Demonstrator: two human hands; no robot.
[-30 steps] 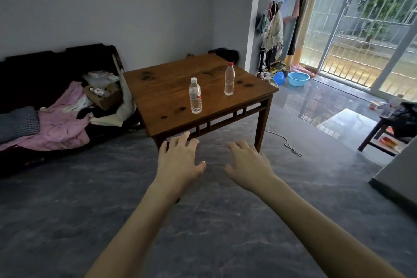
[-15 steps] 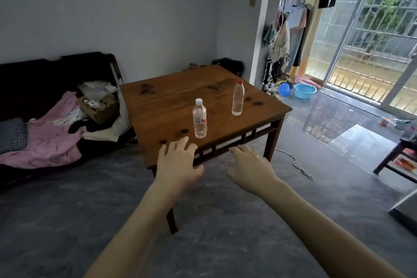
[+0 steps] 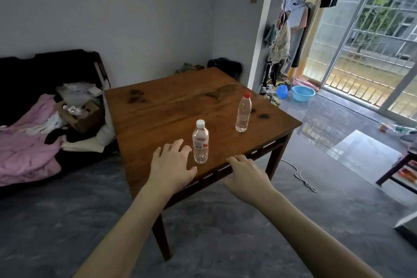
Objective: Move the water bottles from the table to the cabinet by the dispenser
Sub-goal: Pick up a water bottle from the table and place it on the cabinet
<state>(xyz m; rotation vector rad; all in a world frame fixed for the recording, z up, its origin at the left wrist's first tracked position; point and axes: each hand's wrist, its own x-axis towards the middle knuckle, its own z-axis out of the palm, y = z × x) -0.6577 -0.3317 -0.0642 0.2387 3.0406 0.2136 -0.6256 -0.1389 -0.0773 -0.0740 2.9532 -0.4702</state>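
Two clear water bottles stand upright on a square wooden table (image 3: 171,106). The white-capped bottle (image 3: 200,142) with a red label is near the front edge. The red-capped bottle (image 3: 243,112) stands farther back to the right. My left hand (image 3: 172,165) hovers over the table's front edge, fingers spread, just left of the white-capped bottle and holding nothing. My right hand (image 3: 247,176) is stretched out in front of the table's edge, right of that bottle, fingers relaxed and empty. No cabinet or dispenser is in view.
A dark sofa (image 3: 33,88) piled with pink cloth and a cardboard box stands left of the table. A blue basin (image 3: 303,93) and hanging clothes are by the glass door at right. A white cord (image 3: 303,178) lies on the grey floor; a low dark stool (image 3: 397,169) is far right.
I have come closer to the table. Both hands have advanced from over the floor to the table's front edge, on either side of the white-capped bottle. The bottles have not moved.
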